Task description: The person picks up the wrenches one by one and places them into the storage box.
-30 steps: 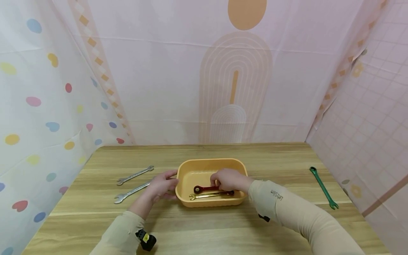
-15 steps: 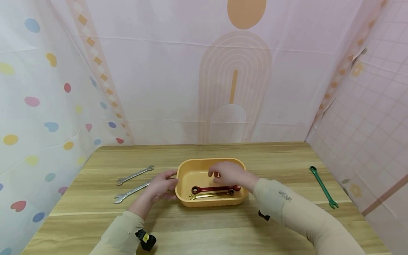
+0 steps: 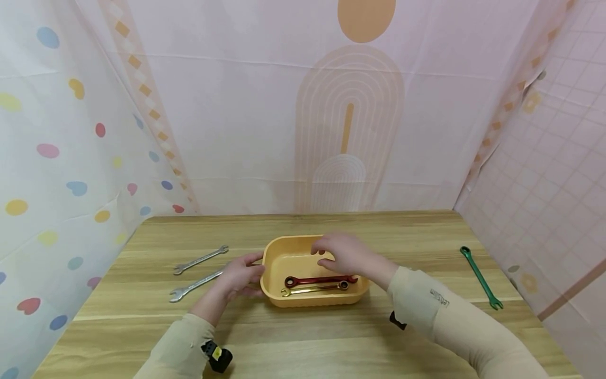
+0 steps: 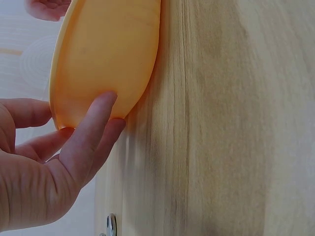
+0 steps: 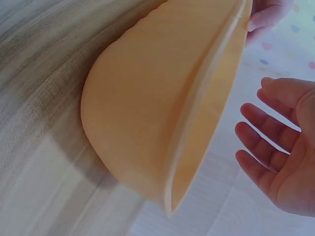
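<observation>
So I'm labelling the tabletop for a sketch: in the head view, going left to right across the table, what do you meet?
Two silver wrenches, the far one and the near one → left hand gripping the tub's left wall → orange tub holding a red wrench and a gold wrench → green wrench.

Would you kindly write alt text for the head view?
An orange tub on a wooden table holds a red wrench and a gold wrench; the left hand holds its side, the right hand hovers open above.
</observation>
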